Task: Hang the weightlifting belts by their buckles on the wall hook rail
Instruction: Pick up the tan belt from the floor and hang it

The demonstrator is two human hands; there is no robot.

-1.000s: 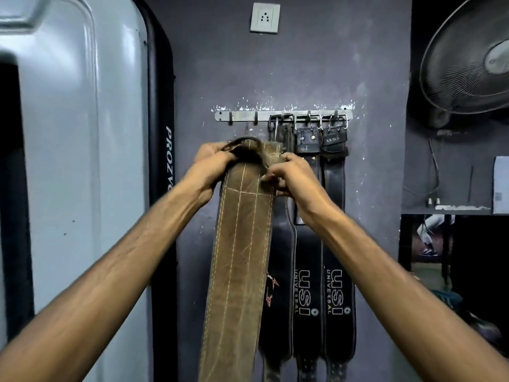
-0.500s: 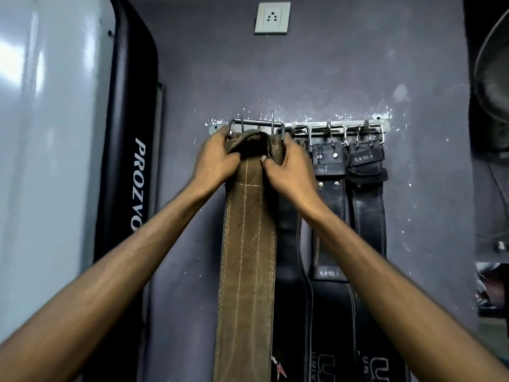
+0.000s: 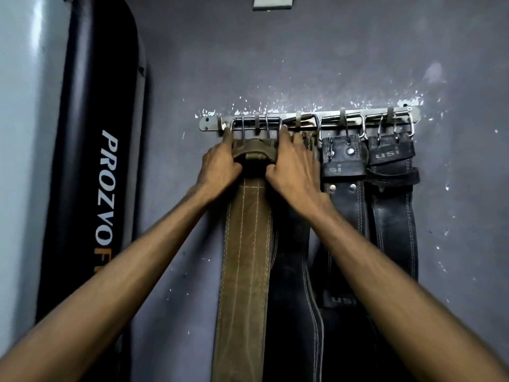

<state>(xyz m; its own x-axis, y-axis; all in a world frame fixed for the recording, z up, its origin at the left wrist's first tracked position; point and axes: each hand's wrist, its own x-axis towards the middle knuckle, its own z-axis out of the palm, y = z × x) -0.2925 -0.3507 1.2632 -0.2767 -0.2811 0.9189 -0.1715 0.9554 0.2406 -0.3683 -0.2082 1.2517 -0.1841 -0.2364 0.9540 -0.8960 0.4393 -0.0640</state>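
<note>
Brown leather belt (image 3: 245, 244) hangs long and heavy from the hook rail (image 3: 308, 118), stiff along its length. Left hand (image 3: 220, 166) clasps its folded top by the steel buckle (image 3: 256, 125); right hand (image 3: 292, 166) grips the opposite edge. Black belts (image 3: 391, 216) hang beside it. Holding near the buckle looks best.

The hook rail (image 3: 308, 119) runs across the far wall (image 3: 330, 51), with a socket plate (image 3: 272, 2) above it. Four belts hang side by side below the rail. The leftmost belt (image 3: 245, 257) has its buckle (image 3: 256, 126) up at the rail's left end, the left hand (image 3: 220, 164) on its left edge and the right hand (image 3: 292, 166) on its right. A second belt (image 3: 292, 285) hangs just right of it, then a third (image 3: 347, 194) and a fourth (image 3: 394, 205). Far left, an upright pad (image 3: 93, 161) stands beside the wall
</note>
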